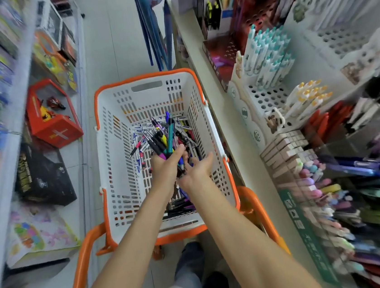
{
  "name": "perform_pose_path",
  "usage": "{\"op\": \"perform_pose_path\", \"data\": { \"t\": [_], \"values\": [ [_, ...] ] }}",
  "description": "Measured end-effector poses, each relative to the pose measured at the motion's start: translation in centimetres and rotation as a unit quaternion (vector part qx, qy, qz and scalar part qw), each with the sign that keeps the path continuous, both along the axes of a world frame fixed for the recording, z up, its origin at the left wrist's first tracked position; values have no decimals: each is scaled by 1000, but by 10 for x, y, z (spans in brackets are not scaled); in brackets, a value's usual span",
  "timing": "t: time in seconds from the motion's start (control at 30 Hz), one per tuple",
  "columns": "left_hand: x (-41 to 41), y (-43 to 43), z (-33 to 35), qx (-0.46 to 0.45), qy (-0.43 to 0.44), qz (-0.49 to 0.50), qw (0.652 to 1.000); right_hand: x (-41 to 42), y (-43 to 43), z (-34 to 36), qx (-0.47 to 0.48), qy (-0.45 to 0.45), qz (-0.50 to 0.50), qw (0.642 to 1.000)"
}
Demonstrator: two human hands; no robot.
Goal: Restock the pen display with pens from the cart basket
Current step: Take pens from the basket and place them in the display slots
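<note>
Head view shows both our bare arms reaching forward and down into the basket (114, 152). Our left hand (165, 169) is closed in a fist, fingers curled round a bundle of pens (163, 136) that fans up and away beyond the knuckles. Our right hand (198, 170) lies just beside it, palm turned up, fingers straight and spread, holding nothing. Its thumb sits close to the lower ends of the bundle, and we cannot tell whether they touch.

Under and ahead of our fingers, the basket is white slotted plastic with an orange rim, seated on the orange frame of the cart (79, 263). Loose pens (140, 141) lie in a tangled heap on its floor, some beyond our left fingertips and more below our wrists.

In our grip the pens are a mix of dark barrels with purple, yellow, teal and blue parts, some with clips showing, all packed side by side.

Off to the right of our right fingers stands the pen display (266, 97): white perforated holders with white teal-tipped pens (266, 54) upright in one and yellow-tipped pens (307, 97) leaning in another, with blurred trays of coloured pens (332, 198) nearer us.
</note>
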State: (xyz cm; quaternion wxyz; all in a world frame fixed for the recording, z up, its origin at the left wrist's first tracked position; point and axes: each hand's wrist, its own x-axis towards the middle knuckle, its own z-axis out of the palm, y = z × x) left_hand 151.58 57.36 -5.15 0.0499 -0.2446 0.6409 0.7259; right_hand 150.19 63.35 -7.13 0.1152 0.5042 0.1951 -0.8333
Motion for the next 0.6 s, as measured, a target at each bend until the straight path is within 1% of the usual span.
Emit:
{"op": "perform_pose_path", "data": {
  "t": [0.03,0.13,0.2,0.23,0.27,0.3,0.33,0.37,0.4,0.43,0.5,0.6],
  "values": [
    [0,-2,6,-5,4,-17,1000,-1,-2,1,3,12,17,1000],
    [-1,-8,20,-1,12,-59,998,-1,-7,3,7,84,73,994],
    [-2,-13,29,41,19,-72,996,1,-1,13,47,145,125,980],
    [-2,-17,33,74,18,-83,994,2,6,21,77,182,158,967],
    [-1,-22,37,106,15,-99,989,2,14,31,116,217,188,951],
    [1,-27,40,132,5,-119,984,1,23,40,173,248,223,927],
    [3,-31,42,153,-9,-142,978,-1,31,50,227,279,263,895],
    [5,-35,43,170,-26,-164,971,-3,38,60,275,309,310,856],
    [8,-37,45,191,-42,-183,963,-5,43,69,309,332,352,819],
    [10,-38,47,215,-58,-202,954,-8,47,74,332,344,381,792],
    [15,-39,50,251,-73,-227,938,-10,53,82,354,370,395,763],
    [21,-40,56,266,-70,-235,932,-13,58,81,385,384,399,738]
  ]
}}
